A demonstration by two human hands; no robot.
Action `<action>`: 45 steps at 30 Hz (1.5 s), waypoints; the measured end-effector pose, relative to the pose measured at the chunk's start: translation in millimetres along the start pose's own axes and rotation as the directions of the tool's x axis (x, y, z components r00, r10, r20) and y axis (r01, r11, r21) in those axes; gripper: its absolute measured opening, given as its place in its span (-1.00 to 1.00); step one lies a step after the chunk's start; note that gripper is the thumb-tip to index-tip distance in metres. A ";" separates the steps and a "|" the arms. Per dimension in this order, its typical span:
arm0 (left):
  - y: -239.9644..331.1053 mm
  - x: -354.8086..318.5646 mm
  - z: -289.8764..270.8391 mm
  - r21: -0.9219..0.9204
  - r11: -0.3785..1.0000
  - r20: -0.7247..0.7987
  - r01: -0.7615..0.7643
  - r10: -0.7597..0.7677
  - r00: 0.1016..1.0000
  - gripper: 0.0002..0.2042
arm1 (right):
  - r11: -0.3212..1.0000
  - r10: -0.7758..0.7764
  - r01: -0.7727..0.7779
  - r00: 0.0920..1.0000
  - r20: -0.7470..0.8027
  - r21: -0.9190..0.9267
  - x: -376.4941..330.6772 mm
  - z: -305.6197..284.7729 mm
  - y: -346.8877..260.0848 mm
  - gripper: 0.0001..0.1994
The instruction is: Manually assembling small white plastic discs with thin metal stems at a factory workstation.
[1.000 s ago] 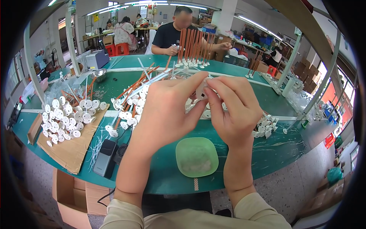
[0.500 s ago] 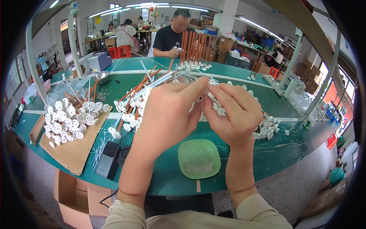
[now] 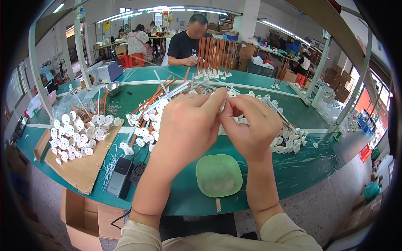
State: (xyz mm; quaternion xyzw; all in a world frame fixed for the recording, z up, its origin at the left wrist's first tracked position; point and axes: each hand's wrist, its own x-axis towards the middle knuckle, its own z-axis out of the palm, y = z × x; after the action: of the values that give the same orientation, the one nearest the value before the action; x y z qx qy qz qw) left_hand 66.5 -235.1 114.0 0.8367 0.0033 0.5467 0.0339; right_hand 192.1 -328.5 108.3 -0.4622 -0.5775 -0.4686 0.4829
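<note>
My left hand (image 3: 190, 125) and my right hand (image 3: 251, 125) are raised together above the green table (image 3: 318, 167), fingertips meeting at a small white piece (image 3: 222, 105) pinched between them. Most of that piece is hidden by my fingers. Below my hands sits a light green square dish (image 3: 219, 175) with small white bits in it. Behind my hands lies a heap of white round-headed parts on thin rods (image 3: 289, 140), some with orange sticks (image 3: 153, 100).
Many white round parts (image 3: 77, 136) lie on a cardboard sheet (image 3: 86, 169) at the left. A black device (image 3: 120, 176) lies near the front edge. A person in a black shirt (image 3: 188, 42) works across the table by upright orange rods (image 3: 213, 56). An open carton (image 3: 83, 219) stands below.
My two hands have stayed pressed together on the small white piece, shifting slightly; the fingers have closed tighter around it. The view has tilted a little.
</note>
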 end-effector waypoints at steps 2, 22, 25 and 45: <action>-4.3 -0.5 2.8 0.059 0.998 -0.052 -0.023 0.026 0.998 -0.55 | 0.993 0.093 -0.094 0.995 0.021 0.070 -3.5 2.7 -0.4 -0.88; -66.6 -12.8 -24.8 -0.058 0.957 0.062 0.285 -0.282 0.958 -0.57 | 0.760 0.633 -0.590 0.572 0.522 -0.275 -26.5 -142.0 54.1 -0.86; -69.8 -16.3 -0.7 -0.126 0.965 0.102 0.229 -0.217 0.971 -0.57 | 0.698 0.716 -0.484 0.468 0.519 -0.527 -56.0 -211.6 51.4 -0.87; 7.7 4.9 6.5 -0.201 0.965 -0.004 0.168 -0.173 0.985 -0.61 | 0.881 0.269 -0.468 0.379 0.886 -0.067 -102.3 -81.1 23.5 -0.82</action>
State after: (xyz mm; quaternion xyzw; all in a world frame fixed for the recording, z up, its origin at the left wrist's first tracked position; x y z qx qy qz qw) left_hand 74.2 -242.9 116.3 0.8197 0.0209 0.5483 0.1645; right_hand 236.2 -413.7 16.7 -0.7023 -0.6651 0.0140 0.2533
